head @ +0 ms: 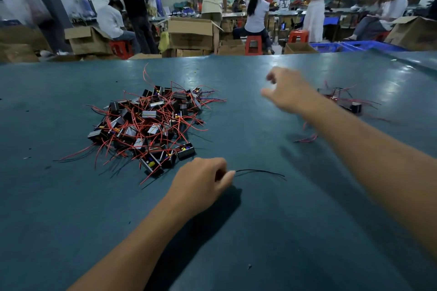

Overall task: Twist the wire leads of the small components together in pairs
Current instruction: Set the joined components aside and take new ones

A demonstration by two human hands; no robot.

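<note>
A heap of small black box components (151,125) with tangled red and black wire leads lies on the dark teal table (260,231), left of centre. My left hand (201,184) is closed just in front of the heap, and thin black wire leads (260,172) curve out to the right from its fingers. Whether a component sits inside the fist is hidden. My right hand (288,92) hovers blurred over the table farther back, fingers spread, holding nothing. Beyond it lies a smaller group of components (343,100) with red leads.
A loose bit of red and black wire (307,138) lies under my right forearm. Past the table's far edge stand cardboard boxes (191,33), red stools (253,45) and blue crates (354,46), with several people working at benches.
</note>
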